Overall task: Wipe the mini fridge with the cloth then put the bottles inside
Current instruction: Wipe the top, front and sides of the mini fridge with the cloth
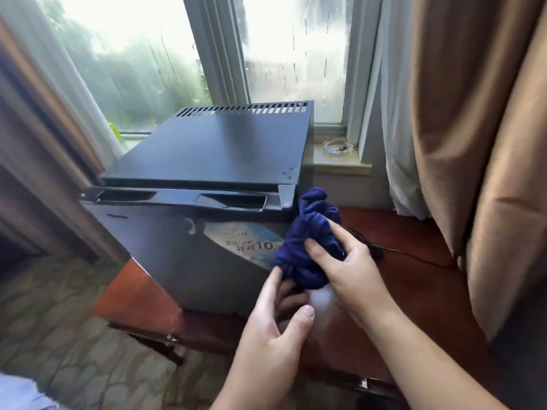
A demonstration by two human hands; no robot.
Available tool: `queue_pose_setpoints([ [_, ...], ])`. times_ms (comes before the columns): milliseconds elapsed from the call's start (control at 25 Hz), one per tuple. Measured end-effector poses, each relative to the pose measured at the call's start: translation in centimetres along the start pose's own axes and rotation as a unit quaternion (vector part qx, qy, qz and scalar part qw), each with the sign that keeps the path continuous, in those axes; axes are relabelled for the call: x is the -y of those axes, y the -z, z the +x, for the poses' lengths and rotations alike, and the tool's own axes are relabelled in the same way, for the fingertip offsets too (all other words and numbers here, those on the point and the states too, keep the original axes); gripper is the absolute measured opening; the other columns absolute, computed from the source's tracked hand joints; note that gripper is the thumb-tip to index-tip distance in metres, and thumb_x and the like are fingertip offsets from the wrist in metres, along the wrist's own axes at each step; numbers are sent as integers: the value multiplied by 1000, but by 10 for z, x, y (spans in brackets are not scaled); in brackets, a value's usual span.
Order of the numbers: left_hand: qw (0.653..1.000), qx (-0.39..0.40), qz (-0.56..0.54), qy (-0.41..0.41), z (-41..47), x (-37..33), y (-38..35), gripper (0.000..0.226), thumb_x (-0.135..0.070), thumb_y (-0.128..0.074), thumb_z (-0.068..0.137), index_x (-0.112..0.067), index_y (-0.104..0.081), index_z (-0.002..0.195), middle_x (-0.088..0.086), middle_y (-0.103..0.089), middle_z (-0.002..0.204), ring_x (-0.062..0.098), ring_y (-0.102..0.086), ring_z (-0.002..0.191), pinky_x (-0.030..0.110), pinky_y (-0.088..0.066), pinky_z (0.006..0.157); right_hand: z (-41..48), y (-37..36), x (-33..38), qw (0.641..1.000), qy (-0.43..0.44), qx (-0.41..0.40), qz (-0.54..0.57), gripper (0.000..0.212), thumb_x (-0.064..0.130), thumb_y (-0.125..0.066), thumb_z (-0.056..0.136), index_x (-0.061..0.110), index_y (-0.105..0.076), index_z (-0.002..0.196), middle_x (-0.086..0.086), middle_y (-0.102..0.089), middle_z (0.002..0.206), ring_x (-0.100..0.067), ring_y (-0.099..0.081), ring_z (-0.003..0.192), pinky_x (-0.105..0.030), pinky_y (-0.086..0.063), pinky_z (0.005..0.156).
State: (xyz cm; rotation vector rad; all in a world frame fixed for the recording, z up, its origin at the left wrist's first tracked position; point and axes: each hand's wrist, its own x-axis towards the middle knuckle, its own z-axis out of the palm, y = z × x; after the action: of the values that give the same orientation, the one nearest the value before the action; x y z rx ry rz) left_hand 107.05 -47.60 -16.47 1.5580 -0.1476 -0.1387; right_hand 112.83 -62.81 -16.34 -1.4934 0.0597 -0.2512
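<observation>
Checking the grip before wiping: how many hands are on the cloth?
2. The right hand pinches the blue cloth at its middle, beside the mini fridge; the left hand touches its lower end with its fingertips.

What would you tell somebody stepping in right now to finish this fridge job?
The right hand grips the bunched blue cloth at the front right corner of the mini fridge.
The left hand is open, its fingers touching the blue cloth from below.
The mini fridge stands on the wooden table, door closed.
Done: cloth in hand; how much has been wiped cannot be told.
Left: wipe, open the door, load the bottles, which are not in view.
</observation>
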Motion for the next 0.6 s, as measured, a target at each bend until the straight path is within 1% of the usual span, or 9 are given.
queue_pose_setpoints([
  [40,1000,-5,11,-14,-9,-1,10,75,-40,-72,68,-40,-40,136,-22,-71,122,6,-70,114,14,-53,84,-14,-7,3,1000,3,-1,-2,38,14,-73,92,18,-67,129,2,-77,120,-14,-70,117,-47,-51,108],
  [120,998,-16,48,-47,-23,-5,31,79,-28,-73,77,-38,-35,146,-18,-67,129,3,-67,117,14,-53,85,-37,-22,6,1000,8,-12,-19,40,14,-73,92,19,-66,132,3,-76,121,-12,-70,117,-45,-51,108],
  [200,993,-18,88,-80,-33,-15,53,84,-22,-70,82,-35,-30,154,-15,-59,139,2,-62,124,15,-52,89,-55,-39,13,998,20,-42,-37,44,16,-74,91,20,-64,134,6,-75,123,-8,-68,118,-44,-50,109],
  [280,986,-22,126,-109,-33,-23,72,86,-23,-71,83,-34,-28,157,-18,-56,143,0,-59,127,19,-53,94,-68,-55,23,997,38,-55,-49,48,22,-76,89,24,-63,136,9,-74,125,-6,-66,121,-43,-49,110],
  [400,976,-40,162,-139,-33,-30,92,89,-29,-74,83,-38,-27,157,-20,-51,148,1,-57,129,30,-53,101,-79,-80,32,996,59,-41,-56,53,29,-76,87,31,-61,138,10,-71,129,-8,-63,126,-44,-48,111],
  [480,970,-58,177,-158,-34,-33,106,90,-30,-75,82,-38,-26,158,-22,-47,150,1,-54,132,30,-52,102,-82,-94,38,994,86,-27,-61,52,25,-76,87,30,-61,137,10,-71,129,-9,-65,125,-43,-49,110],
  [600,958,-80,197,-195,-25,-38,132,96,-26,-80,82,-34,-23,160,-29,-42,150,4,-50,137,22,-47,105,-75,-119,48,991,115,10,-72,51,11,-74,90,31,-62,135,7,-72,128,-6,-69,116,-31,-55,101],
])
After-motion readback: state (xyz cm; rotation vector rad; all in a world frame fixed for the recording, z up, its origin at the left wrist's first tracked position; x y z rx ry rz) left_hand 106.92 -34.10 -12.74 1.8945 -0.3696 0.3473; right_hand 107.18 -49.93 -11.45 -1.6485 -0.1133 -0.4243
